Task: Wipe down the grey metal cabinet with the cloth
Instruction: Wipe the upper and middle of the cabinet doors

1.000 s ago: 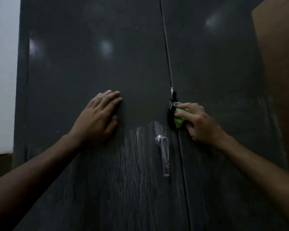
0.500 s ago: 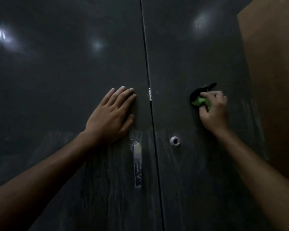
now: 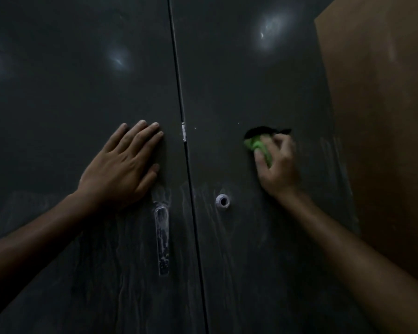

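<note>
Risk: the cloth [image 3: 257, 145] is bunched small, so it could slip out or miss the white streaks lower down by the door handle [image 3: 162, 239].
Right hand [image 3: 276, 165]: fingers curl around the green cloth and push it on the right door of the grey metal cabinet [image 3: 227, 80].
Left hand [image 3: 123, 169]: flat and open on the left door, holding nothing, well apart from the cloth.

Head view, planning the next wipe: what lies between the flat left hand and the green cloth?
The vertical door seam with a white fleck, then bare grey door.
</note>
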`<control>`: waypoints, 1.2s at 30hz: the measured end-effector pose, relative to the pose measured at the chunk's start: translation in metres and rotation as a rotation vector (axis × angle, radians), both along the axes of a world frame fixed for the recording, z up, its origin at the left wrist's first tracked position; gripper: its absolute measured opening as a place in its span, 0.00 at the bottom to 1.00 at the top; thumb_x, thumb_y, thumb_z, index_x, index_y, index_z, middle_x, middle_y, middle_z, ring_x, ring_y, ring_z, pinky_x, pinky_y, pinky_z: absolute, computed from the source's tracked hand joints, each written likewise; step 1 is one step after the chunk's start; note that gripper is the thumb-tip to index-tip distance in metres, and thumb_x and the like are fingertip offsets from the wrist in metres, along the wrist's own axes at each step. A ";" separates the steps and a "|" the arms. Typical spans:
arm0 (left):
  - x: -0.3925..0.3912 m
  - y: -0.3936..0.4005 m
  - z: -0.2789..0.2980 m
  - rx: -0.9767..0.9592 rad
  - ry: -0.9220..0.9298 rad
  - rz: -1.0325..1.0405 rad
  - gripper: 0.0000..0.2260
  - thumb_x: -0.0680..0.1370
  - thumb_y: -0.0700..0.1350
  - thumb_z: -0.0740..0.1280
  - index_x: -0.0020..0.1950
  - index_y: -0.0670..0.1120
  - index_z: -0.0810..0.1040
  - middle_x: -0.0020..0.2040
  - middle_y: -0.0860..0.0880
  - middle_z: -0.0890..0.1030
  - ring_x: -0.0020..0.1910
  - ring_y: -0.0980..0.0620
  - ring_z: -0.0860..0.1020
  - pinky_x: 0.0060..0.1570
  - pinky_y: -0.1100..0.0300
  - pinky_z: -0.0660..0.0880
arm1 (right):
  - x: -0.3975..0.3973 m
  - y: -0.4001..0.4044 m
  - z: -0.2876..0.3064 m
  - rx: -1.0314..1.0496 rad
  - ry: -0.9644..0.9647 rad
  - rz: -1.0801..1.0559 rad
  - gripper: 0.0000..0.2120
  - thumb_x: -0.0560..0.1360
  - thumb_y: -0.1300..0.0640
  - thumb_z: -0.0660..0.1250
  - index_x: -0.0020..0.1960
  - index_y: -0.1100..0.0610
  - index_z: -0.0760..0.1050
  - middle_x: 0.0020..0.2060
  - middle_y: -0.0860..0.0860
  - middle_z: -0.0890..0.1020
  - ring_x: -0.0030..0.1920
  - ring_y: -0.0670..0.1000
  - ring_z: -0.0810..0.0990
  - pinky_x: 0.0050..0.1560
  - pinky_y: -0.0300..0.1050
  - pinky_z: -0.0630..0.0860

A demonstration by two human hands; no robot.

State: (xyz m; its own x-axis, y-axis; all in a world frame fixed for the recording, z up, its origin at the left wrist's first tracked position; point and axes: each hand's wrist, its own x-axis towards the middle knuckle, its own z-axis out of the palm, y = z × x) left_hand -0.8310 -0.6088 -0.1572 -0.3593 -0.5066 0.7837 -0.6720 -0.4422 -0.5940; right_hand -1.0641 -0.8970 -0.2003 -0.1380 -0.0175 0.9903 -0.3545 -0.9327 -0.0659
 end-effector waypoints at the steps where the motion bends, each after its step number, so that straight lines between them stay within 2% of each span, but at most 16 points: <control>1: 0.000 0.001 0.000 -0.003 -0.001 0.002 0.33 0.84 0.58 0.50 0.84 0.40 0.60 0.85 0.42 0.59 0.85 0.43 0.55 0.83 0.40 0.52 | -0.001 -0.003 -0.011 -0.151 0.153 -0.003 0.17 0.80 0.53 0.64 0.65 0.60 0.78 0.61 0.61 0.73 0.58 0.61 0.74 0.61 0.50 0.72; 3: 0.000 0.001 0.001 -0.004 -0.008 0.008 0.33 0.84 0.58 0.50 0.84 0.40 0.59 0.85 0.42 0.59 0.85 0.43 0.54 0.83 0.40 0.52 | -0.025 -0.027 -0.018 -0.252 0.254 -0.065 0.18 0.80 0.55 0.63 0.65 0.62 0.78 0.61 0.63 0.74 0.59 0.63 0.75 0.61 0.51 0.72; 8: 0.001 -0.002 -0.001 -0.012 -0.021 0.040 0.33 0.84 0.58 0.49 0.85 0.40 0.57 0.85 0.42 0.57 0.85 0.43 0.53 0.84 0.41 0.51 | -0.057 -0.063 0.022 0.442 -0.275 -0.049 0.14 0.80 0.55 0.59 0.55 0.65 0.77 0.58 0.67 0.71 0.55 0.66 0.74 0.59 0.53 0.71; 10: 0.002 -0.002 0.000 -0.001 -0.031 0.037 0.33 0.84 0.57 0.49 0.85 0.40 0.57 0.85 0.41 0.57 0.85 0.42 0.53 0.83 0.41 0.51 | -0.032 -0.039 0.028 0.332 -0.246 -0.016 0.13 0.79 0.57 0.62 0.56 0.66 0.77 0.58 0.67 0.71 0.56 0.66 0.74 0.61 0.53 0.71; 14: 0.007 -0.003 0.001 -0.016 -0.053 0.030 0.33 0.85 0.57 0.49 0.84 0.39 0.58 0.85 0.41 0.57 0.85 0.42 0.54 0.83 0.39 0.53 | -0.033 -0.037 -0.001 -0.147 0.228 -0.061 0.20 0.78 0.56 0.65 0.67 0.63 0.77 0.60 0.65 0.73 0.59 0.63 0.74 0.62 0.52 0.73; 16: 0.008 -0.004 0.000 -0.024 -0.062 0.028 0.33 0.84 0.57 0.50 0.84 0.39 0.58 0.85 0.41 0.57 0.85 0.42 0.54 0.83 0.39 0.53 | -0.062 -0.067 -0.001 0.005 0.072 -0.089 0.16 0.78 0.59 0.64 0.63 0.65 0.77 0.59 0.67 0.73 0.56 0.66 0.76 0.59 0.56 0.75; 18: 0.007 -0.005 -0.001 -0.028 -0.057 0.032 0.33 0.84 0.57 0.49 0.84 0.39 0.58 0.85 0.41 0.57 0.85 0.42 0.54 0.83 0.39 0.53 | -0.082 -0.087 0.007 0.367 -0.214 -0.052 0.12 0.80 0.58 0.62 0.59 0.64 0.76 0.59 0.67 0.71 0.55 0.68 0.76 0.59 0.58 0.75; 20: 0.005 -0.004 0.000 -0.019 -0.047 0.033 0.33 0.84 0.57 0.49 0.84 0.39 0.57 0.85 0.41 0.57 0.85 0.42 0.54 0.83 0.39 0.52 | -0.072 -0.088 0.013 0.546 -0.294 -0.092 0.13 0.81 0.54 0.60 0.58 0.63 0.75 0.61 0.65 0.69 0.56 0.67 0.74 0.61 0.57 0.73; 22: 0.004 -0.004 0.000 -0.013 -0.046 0.027 0.33 0.84 0.57 0.49 0.84 0.39 0.58 0.85 0.41 0.58 0.85 0.42 0.54 0.83 0.40 0.52 | -0.048 -0.070 0.007 0.336 -0.226 -0.060 0.16 0.80 0.52 0.62 0.59 0.63 0.76 0.59 0.65 0.71 0.56 0.65 0.74 0.59 0.54 0.73; 24: 0.004 -0.003 0.000 -0.021 -0.052 0.024 0.33 0.84 0.57 0.50 0.84 0.39 0.58 0.85 0.41 0.58 0.85 0.42 0.55 0.83 0.39 0.52 | -0.039 -0.062 -0.009 0.074 0.002 0.000 0.19 0.79 0.52 0.64 0.65 0.61 0.76 0.59 0.63 0.72 0.56 0.62 0.74 0.58 0.51 0.73; 26: 0.004 -0.003 0.001 -0.020 -0.052 0.030 0.33 0.84 0.57 0.49 0.84 0.39 0.58 0.85 0.41 0.57 0.85 0.42 0.54 0.83 0.39 0.52 | -0.056 -0.077 -0.010 -0.031 0.122 -0.076 0.22 0.78 0.52 0.63 0.68 0.60 0.75 0.59 0.62 0.72 0.55 0.61 0.75 0.56 0.51 0.75; 28: 0.004 -0.004 0.000 -0.020 -0.052 0.049 0.33 0.84 0.57 0.49 0.85 0.39 0.57 0.85 0.42 0.56 0.85 0.42 0.53 0.83 0.40 0.52 | -0.078 -0.100 0.001 0.212 -0.063 -0.111 0.23 0.77 0.48 0.59 0.66 0.60 0.76 0.60 0.63 0.72 0.55 0.62 0.75 0.57 0.54 0.76; 30: 0.003 -0.005 -0.001 -0.024 -0.054 0.064 0.33 0.84 0.57 0.49 0.85 0.39 0.56 0.86 0.42 0.56 0.85 0.42 0.52 0.83 0.40 0.51 | -0.083 -0.106 0.018 0.638 -0.369 -0.020 0.22 0.79 0.47 0.55 0.66 0.58 0.73 0.69 0.68 0.67 0.61 0.67 0.75 0.67 0.56 0.71; 31: 0.003 -0.006 -0.001 -0.023 -0.056 0.064 0.33 0.84 0.57 0.49 0.85 0.39 0.56 0.86 0.42 0.55 0.85 0.42 0.52 0.83 0.39 0.51 | -0.073 -0.096 0.026 0.756 -0.420 -0.023 0.21 0.80 0.48 0.55 0.67 0.57 0.72 0.71 0.69 0.65 0.63 0.69 0.73 0.70 0.56 0.69; 33: 0.003 -0.006 0.000 -0.006 -0.057 0.062 0.33 0.84 0.57 0.49 0.85 0.40 0.55 0.86 0.42 0.55 0.85 0.42 0.52 0.83 0.39 0.51 | -0.050 -0.072 0.031 0.608 -0.368 -0.103 0.19 0.80 0.48 0.57 0.65 0.57 0.73 0.67 0.67 0.69 0.59 0.67 0.75 0.62 0.54 0.72; 36: 0.005 -0.005 0.002 -0.012 -0.055 0.061 0.33 0.85 0.57 0.49 0.85 0.40 0.55 0.86 0.42 0.54 0.86 0.42 0.52 0.83 0.38 0.51 | -0.046 -0.069 0.010 0.194 -0.014 -0.135 0.19 0.81 0.49 0.60 0.68 0.56 0.73 0.59 0.62 0.71 0.50 0.63 0.76 0.50 0.53 0.75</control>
